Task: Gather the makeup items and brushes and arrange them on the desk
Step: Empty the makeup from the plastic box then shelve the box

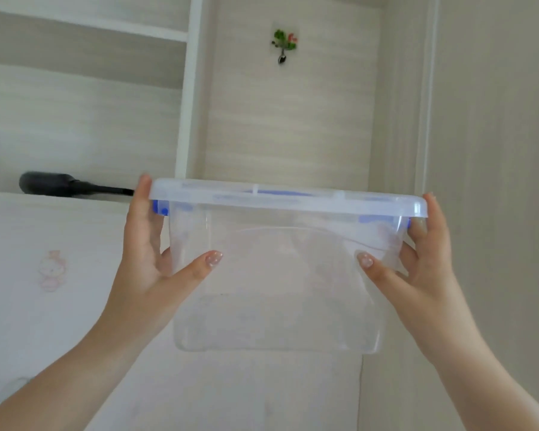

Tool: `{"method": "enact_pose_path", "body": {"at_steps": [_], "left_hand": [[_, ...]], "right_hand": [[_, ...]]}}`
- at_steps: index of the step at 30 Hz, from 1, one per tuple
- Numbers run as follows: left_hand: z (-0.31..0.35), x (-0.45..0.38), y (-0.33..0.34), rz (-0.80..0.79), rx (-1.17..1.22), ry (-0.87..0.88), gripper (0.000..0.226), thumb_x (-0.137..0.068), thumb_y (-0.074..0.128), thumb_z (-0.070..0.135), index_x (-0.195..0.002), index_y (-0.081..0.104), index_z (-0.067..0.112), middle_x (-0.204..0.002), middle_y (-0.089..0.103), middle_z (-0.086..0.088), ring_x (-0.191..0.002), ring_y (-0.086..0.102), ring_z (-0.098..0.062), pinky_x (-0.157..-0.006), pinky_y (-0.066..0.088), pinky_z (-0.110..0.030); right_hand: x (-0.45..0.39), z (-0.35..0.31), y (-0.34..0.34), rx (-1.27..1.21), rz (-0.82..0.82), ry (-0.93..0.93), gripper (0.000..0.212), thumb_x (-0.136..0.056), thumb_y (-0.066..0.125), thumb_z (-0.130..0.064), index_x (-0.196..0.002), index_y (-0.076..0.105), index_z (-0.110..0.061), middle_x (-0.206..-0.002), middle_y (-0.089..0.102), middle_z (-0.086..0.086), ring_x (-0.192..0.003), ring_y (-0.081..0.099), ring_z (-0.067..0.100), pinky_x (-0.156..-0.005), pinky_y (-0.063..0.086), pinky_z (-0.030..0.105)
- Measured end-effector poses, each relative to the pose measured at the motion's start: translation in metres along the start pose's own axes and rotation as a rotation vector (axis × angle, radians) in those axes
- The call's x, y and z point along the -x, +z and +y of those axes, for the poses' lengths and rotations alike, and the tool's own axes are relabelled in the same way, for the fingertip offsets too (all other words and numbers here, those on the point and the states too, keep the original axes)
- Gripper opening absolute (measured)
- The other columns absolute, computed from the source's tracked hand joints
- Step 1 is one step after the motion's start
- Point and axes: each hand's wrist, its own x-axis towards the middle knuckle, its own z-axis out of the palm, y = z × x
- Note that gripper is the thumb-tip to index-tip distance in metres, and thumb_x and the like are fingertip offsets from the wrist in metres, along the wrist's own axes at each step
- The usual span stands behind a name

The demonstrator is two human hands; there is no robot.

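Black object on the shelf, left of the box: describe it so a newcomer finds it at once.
Start at the clear lidded box held up by the left hand and the right hand. Follow the white shelf ledge leftward from the left fingertips. The black object lies there on its side: thick rounded end, thin stem toward the box, the only dark thing among pale panels.

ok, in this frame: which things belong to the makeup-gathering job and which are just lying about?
Job:
- clear lidded box, looks empty, held up by both hands
- left hand gripping its left end
- right hand gripping its right end

Lying about:
- black brush-like object on the shelf, possibly relevant, can't tell
- flower wall hook
- cartoon sticker
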Motion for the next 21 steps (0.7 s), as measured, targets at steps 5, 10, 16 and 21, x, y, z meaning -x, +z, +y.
{"method": "enact_pose_path", "body": {"at_steps": [5,10,16,21], "left_hand": [[0.028,-0.038,0.01,0.024,-0.002,0.103,0.096,-0.063,0.072,0.033,-0.137,0.016,0.056,-0.146,0.037,0.022,-0.138,0.03,0.001,-0.095,0.041,-0.009],[0.039,-0.084,0.01,-0.022,-0.099,0.123,0.095,-0.065,0.071,0.044,-0.136,0.01,0.06,-0.154,0.025,0.015,-0.141,0.021,0.002,-0.104,0.041,-0.021],[0.039,-0.138,0.004,-0.077,-0.191,0.12,0.101,-0.067,0.072,0.048,-0.144,0.007,0.046,-0.153,0.027,0.012,-0.142,0.024,-0.004,-0.107,0.04,-0.046],[0.015,-0.161,0.001,-0.071,-0.195,0.072,0.106,-0.064,0.074,0.045,-0.147,0.007,0.039,-0.152,0.028,0.012,-0.141,0.024,-0.001,-0.111,0.036,-0.045]], "right_hand": [[-0.036,-0.036,-0.013,0.025,-0.015,-0.1,0.09,-0.053,0.074,-0.066,-0.116,0.011,-0.076,-0.146,0.032,-0.02,-0.125,0.042,-0.011,-0.099,0.04,0.025],[-0.07,-0.045,-0.014,0.028,0.014,-0.125,0.098,-0.068,0.067,-0.041,-0.14,0.002,-0.054,-0.15,0.025,-0.017,-0.13,0.036,-0.005,-0.096,0.038,0.025],[-0.117,-0.047,-0.006,0.024,0.007,-0.159,0.095,-0.08,0.069,-0.029,-0.145,0.001,-0.044,-0.151,0.023,-0.012,-0.122,0.034,-0.005,-0.093,0.034,0.021],[-0.149,-0.025,0.012,0.03,-0.049,-0.156,0.097,-0.081,0.07,-0.024,-0.147,-0.001,-0.037,-0.153,0.022,-0.004,-0.123,0.036,-0.001,-0.101,0.032,0.022]]}}
